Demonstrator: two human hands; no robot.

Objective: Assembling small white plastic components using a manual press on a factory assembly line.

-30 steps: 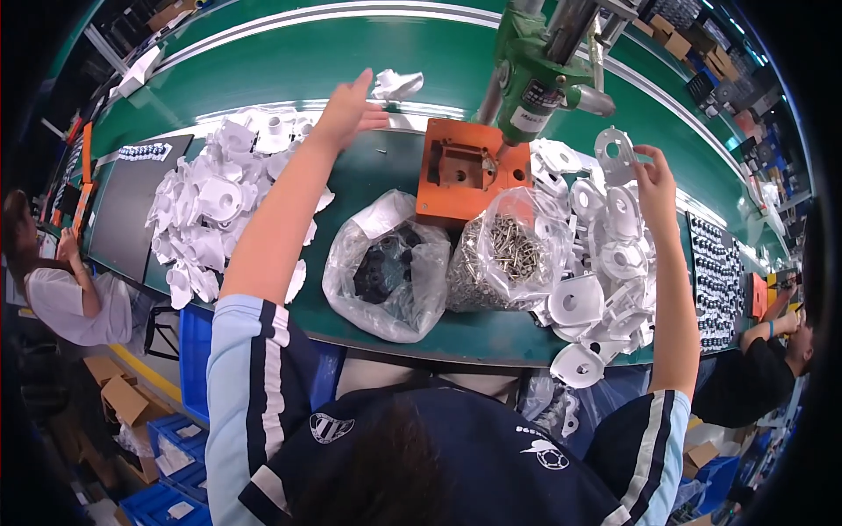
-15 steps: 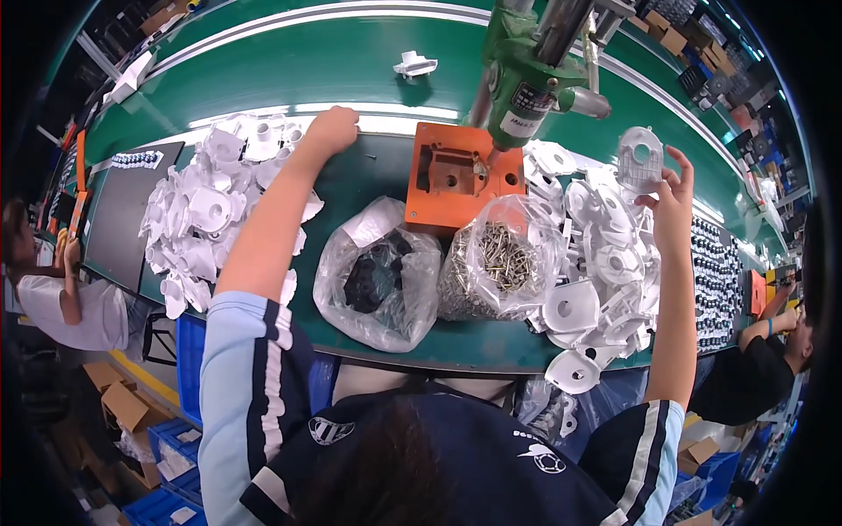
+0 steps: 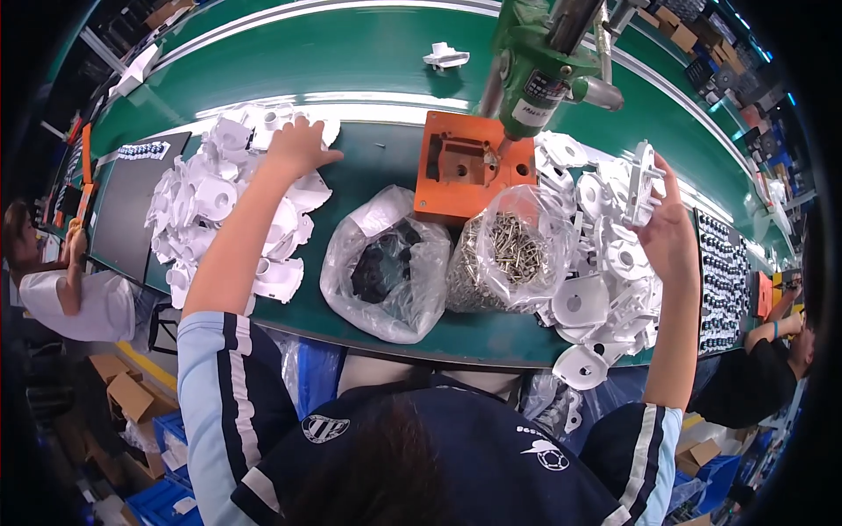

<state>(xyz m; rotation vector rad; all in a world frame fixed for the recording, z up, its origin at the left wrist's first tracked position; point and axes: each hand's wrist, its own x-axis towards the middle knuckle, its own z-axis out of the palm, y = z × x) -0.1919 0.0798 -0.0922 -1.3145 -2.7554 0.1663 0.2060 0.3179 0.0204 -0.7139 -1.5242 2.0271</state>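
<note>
My left hand is over the far right edge of a heap of white plastic parts. Its fingers and thumb are spread, and a white piece lies just beyond the fingertips. In my right hand is a white plastic housing part, held up edge-on between thumb and fingers. Below it spreads a second pile of white plastic parts. Between my arms an orange fixture block with a recess sits under the green press head.
A clear bag of screws and a bag of black parts stand at the bench's near edge. One white part lies on the green conveyor. Small black parts line a board at right. Other people work at both sides.
My left hand has come back toward me and left, from the bench's far edge onto the white heap, and its fingers have spread. My right hand has turned the housing part edge-on and lowered slightly.
</note>
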